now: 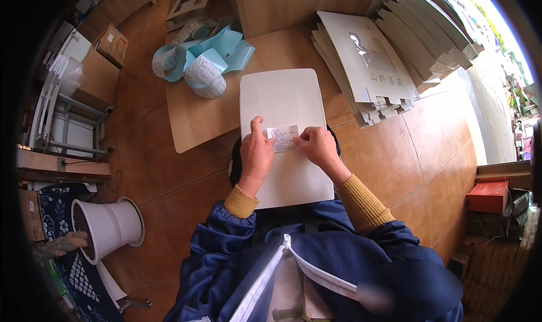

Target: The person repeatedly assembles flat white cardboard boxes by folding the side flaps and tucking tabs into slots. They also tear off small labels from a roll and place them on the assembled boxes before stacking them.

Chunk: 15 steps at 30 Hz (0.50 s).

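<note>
Centrally, a small printed label [282, 134] lies on a pale flat panel [282, 93] above the person's lap. The left hand [257, 152] is spread between raised forefinger and thumb, the thumb at the label's left edge; the right hand [319, 147] pinches its right edge. Upper left of the frame: a loose coil of labels [204, 76] on the wooden counter [197, 127]. Upper right: stacked flat cartons [350, 62].
</note>
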### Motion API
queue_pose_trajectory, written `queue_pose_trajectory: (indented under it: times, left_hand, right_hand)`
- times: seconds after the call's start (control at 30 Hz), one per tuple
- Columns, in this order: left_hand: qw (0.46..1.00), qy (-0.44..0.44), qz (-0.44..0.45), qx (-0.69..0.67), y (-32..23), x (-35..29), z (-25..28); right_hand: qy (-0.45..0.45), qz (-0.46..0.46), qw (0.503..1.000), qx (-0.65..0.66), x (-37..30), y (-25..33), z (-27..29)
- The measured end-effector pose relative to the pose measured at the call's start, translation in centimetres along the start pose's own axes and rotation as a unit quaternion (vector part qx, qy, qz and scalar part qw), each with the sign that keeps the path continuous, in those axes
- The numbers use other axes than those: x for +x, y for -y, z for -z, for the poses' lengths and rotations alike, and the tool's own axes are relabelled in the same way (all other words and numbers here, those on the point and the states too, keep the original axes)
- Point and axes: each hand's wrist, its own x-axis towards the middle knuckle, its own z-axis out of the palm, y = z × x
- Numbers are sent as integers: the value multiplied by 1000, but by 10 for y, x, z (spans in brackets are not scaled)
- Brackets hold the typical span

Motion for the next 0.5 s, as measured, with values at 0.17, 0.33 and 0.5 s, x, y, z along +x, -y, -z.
queue_pose_trajectory:
  times: [0.17,0.33,0.5]
  left_hand:
    - [1000,0,-4,-4,-1,-1,0]
    - [1000,5,4,6,-3,0,0]
    - [1000,4,1,22,-5,0,0]
  right_hand:
    - [-3,5,1000,0,1,-4,-3]
    - [-14,22,1000,3,2,-7,-6]
    - [-35,42,998,-2,3,-10,-9]
